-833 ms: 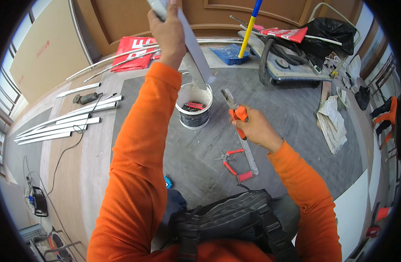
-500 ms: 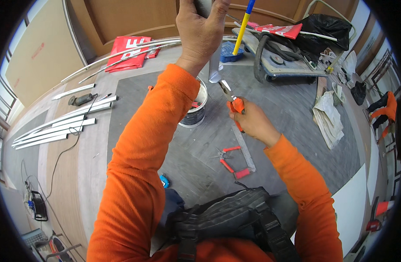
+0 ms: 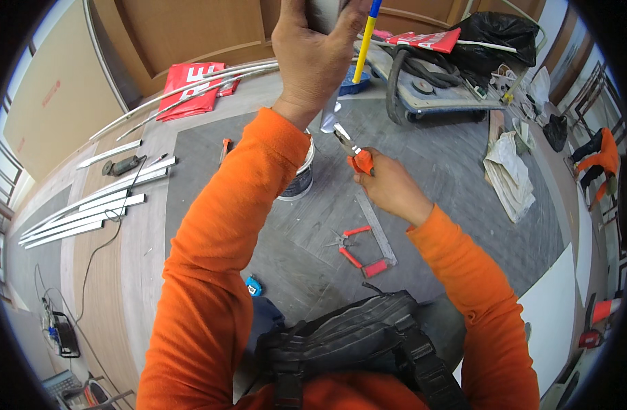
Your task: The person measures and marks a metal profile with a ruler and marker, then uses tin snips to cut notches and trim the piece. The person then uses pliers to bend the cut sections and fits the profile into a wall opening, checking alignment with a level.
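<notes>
Fingers (image 3: 341, 27) of left hand (image 3: 313, 55) clamped on metal strip (image 3: 327, 116), held high; right hand (image 3: 388, 188) closed on pliers (image 3: 351, 154) just below. Gripping step; next: align pliers squarely on strip end.

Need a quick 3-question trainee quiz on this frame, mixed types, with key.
1. True or false: the right hand holds orange-handled pliers.
2. What lies on the floor directly below that hand? A) red-handled pliers beside a metal square B) a hammer C) a drill
3. Fill in: the left hand grips a grey metal ____ raised toward the camera.

Key: 1 true; 2 A; 3 strip.
</notes>
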A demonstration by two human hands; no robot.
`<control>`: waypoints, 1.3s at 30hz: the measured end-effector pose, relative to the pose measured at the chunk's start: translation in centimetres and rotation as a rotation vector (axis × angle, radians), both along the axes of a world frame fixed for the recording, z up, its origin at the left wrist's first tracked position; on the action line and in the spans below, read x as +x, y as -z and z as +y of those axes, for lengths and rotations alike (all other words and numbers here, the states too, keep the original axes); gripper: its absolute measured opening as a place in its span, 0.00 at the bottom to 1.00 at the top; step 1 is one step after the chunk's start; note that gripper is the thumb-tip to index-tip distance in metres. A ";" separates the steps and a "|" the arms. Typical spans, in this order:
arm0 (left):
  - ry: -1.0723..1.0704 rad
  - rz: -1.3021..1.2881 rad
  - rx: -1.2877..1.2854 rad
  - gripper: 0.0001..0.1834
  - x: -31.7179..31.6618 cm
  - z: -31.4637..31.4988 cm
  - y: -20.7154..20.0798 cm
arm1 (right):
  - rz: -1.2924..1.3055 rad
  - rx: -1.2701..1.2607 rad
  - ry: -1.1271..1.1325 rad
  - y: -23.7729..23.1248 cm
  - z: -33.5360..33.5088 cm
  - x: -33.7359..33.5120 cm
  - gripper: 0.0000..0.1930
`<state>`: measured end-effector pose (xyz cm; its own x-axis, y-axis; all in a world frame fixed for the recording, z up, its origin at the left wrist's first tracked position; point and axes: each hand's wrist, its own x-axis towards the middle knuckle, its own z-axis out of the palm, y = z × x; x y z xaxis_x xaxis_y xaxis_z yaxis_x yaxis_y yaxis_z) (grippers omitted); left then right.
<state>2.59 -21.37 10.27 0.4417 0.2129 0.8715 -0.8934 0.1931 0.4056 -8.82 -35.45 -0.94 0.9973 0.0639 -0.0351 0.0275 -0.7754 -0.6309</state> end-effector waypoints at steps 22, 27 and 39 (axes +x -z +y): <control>0.051 0.516 -0.387 0.20 9.4 8.4 2.0 | -0.130 0.152 -0.045 0.8 0.8 -0.1 0.19; -0.036 0.337 -0.254 0.18 6.9 6.3 0.8 | -0.038 0.108 -0.046 0.1 1.1 -0.3 0.18; 0.030 0.142 -0.222 0.12 3.1 1.6 -0.7 | -0.051 0.088 0.029 0.2 0.3 -0.3 0.18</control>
